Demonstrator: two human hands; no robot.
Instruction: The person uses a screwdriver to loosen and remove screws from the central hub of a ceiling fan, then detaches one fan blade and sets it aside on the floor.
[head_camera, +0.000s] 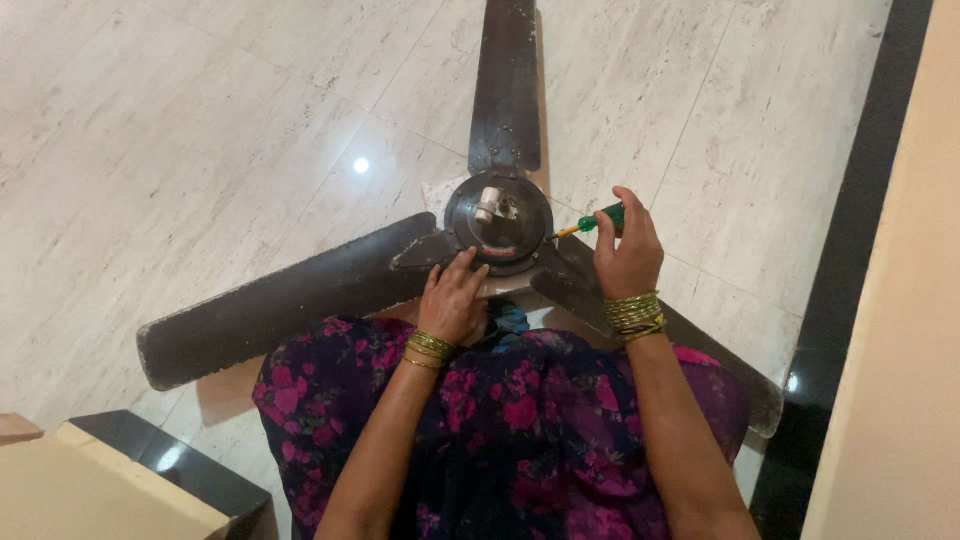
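One view only, from the head: ceiling fan (498, 225) flat on tiled floor (200, 120). Left hand (455, 300) rests open-fingered on the motor hub's near edge; right hand (628, 255) clenches a green screwdriver (596, 222), tip at hub rim. Risk: tip slips sideways, gouging housing or jabbing steadying fingers.

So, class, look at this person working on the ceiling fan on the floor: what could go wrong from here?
1. The screwdriver, held in the right hand, points at the motor hub; a slip could send its tip toward the left hand resting on the hub's edge.
2. The fan lies loose on smooth floor tiles, so it may shift under pressure.
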